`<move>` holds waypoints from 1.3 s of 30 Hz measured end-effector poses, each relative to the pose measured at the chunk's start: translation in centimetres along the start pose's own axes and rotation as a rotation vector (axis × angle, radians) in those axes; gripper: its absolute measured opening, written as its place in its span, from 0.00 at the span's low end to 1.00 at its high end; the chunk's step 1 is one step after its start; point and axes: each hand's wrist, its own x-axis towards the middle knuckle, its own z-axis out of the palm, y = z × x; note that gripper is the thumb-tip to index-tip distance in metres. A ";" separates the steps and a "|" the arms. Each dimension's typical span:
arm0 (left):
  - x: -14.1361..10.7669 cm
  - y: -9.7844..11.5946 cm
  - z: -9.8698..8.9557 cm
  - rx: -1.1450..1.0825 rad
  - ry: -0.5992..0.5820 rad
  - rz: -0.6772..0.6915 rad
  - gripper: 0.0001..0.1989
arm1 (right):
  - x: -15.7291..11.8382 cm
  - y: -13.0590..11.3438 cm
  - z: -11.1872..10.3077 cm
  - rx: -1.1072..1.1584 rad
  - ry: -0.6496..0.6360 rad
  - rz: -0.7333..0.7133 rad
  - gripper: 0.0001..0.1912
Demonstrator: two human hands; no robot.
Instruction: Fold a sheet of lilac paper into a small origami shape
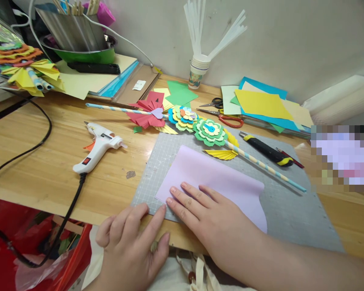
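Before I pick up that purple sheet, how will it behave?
The purple sheet is probably floppy, since it bows softly. It's likely light, being thin paper. Its rounded fold may spring open if the right hand lifts.

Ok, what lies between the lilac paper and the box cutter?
The striped stick crosses the grey mat between the lilac paper and box cutter, as the head view shows.

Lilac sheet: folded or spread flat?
Folded over, not creased flat: the lilac sheet bends round along its far edge and bows up at its right end, while the right hand rests on it.
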 end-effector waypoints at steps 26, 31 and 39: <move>0.8 0.0 -0.4 0.000 -0.037 -0.003 0.20 | -0.1 -0.2 0.2 0.060 0.048 -0.024 0.27; 0.7 0.3 -0.4 -0.017 -0.038 -0.028 0.19 | -0.1 -0.1 0.2 0.065 0.021 -0.033 0.27; 0.7 0.8 -0.4 -0.055 -0.033 -0.077 0.17 | -0.2 0.0 0.2 0.059 0.015 -0.046 0.27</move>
